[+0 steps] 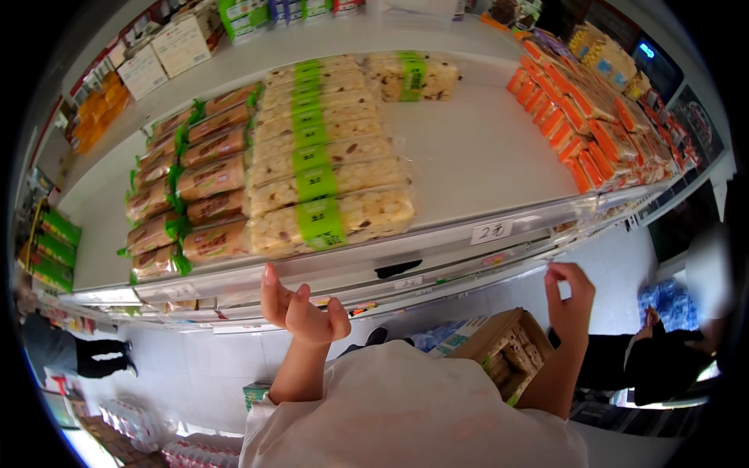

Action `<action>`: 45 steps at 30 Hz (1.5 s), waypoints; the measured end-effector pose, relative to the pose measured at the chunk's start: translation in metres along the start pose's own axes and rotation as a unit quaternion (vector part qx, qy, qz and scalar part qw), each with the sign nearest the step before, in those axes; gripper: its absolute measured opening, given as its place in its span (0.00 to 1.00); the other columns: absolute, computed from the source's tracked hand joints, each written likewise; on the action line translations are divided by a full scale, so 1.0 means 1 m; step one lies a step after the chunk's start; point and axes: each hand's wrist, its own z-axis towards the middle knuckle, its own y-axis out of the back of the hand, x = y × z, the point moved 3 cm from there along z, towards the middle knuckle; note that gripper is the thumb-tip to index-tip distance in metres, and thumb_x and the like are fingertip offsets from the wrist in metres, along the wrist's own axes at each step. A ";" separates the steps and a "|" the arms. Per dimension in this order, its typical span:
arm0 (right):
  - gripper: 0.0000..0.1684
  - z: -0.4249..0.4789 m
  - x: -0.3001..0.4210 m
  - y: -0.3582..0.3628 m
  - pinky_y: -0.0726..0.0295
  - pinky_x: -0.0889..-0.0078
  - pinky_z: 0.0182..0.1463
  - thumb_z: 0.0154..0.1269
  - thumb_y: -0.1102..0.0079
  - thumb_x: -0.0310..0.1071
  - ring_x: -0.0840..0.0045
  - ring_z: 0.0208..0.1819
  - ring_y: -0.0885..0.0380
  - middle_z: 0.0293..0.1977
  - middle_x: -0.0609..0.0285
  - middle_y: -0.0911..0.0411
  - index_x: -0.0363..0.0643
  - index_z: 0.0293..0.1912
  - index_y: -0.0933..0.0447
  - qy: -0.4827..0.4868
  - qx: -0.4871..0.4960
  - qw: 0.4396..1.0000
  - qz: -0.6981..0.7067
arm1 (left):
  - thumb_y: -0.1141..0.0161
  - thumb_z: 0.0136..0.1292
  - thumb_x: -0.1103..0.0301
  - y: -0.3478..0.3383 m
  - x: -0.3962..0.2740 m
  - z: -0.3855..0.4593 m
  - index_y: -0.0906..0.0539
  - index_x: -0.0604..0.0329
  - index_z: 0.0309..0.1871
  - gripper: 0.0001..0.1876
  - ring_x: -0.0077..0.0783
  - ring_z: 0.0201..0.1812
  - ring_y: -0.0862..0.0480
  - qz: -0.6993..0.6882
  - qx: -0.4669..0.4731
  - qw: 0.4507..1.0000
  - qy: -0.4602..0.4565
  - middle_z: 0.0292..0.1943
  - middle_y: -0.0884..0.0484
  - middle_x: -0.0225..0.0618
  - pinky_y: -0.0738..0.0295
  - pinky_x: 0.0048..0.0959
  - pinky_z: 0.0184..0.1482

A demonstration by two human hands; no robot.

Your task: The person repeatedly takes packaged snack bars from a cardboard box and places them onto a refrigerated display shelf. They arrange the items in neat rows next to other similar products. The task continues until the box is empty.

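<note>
My left hand (305, 311) is held just in front of the shelf edge, palm up with its fingers apart and nothing in it. Above it on the shelf (468, 146) lies a long row of clear-wrapped puffed-rice bars (374, 213) with green bands. Another such bar (430, 79) lies at the back, to the right of that row. My right hand (569, 298) is raised below the shelf's front edge, thumb and index fingertip close together; whether something small is between them is unclear. Below it stands an open cardboard box (529, 330) with more wrapped bars inside.
Brown packets with green ends (213, 178) fill the shelf's left part; orange-ended packets (608, 137) are piled at its right. A handwritten price card (490, 232) sits on the edge. One person (661, 362) is at the right, another (76, 351) at the far left. Bottle packs (131, 421) stand on the floor.
</note>
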 end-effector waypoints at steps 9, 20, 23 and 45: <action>0.26 -0.168 -0.053 -0.084 0.18 0.41 0.57 0.67 0.34 0.40 0.38 0.52 0.17 0.48 0.36 0.16 0.37 0.59 0.27 -0.305 0.352 0.878 -0.112 | 0.43 0.67 0.69 -0.027 -0.033 -0.027 0.27 0.60 0.70 0.27 0.67 0.79 0.39 -0.042 0.025 0.999 0.016 0.76 0.43 0.61 0.48 0.64 0.81; 0.39 -0.196 -0.049 -0.117 0.19 0.38 0.59 0.66 0.36 0.31 0.30 0.55 0.19 0.52 0.21 0.20 0.40 0.69 0.47 -0.495 0.151 0.852 0.082 | 0.43 0.66 0.69 -0.036 -0.045 -0.016 0.26 0.58 0.69 0.26 0.63 0.80 0.38 -0.061 0.023 0.998 0.010 0.74 0.39 0.58 0.56 0.64 0.83; 0.39 -0.206 -0.060 -0.123 0.18 0.39 0.58 0.67 0.35 0.33 0.30 0.54 0.18 0.50 0.21 0.19 0.39 0.69 0.47 -0.468 0.134 0.873 0.032 | 0.40 0.58 0.70 -0.035 -0.047 -0.021 0.23 0.63 0.60 0.24 0.66 0.74 0.33 -0.060 0.002 0.998 0.016 0.71 0.36 0.63 0.45 0.68 0.79; 0.41 -0.240 -0.031 -0.012 0.15 0.58 0.48 0.65 0.37 0.22 0.59 0.46 0.13 0.50 0.40 0.16 0.43 0.73 0.44 -0.517 -0.093 0.843 0.111 | 0.35 0.71 0.60 -0.111 -0.209 -0.100 0.32 0.58 0.76 0.33 0.58 0.50 0.15 -0.348 0.671 0.654 -0.013 0.55 0.21 0.50 0.16 0.50 0.52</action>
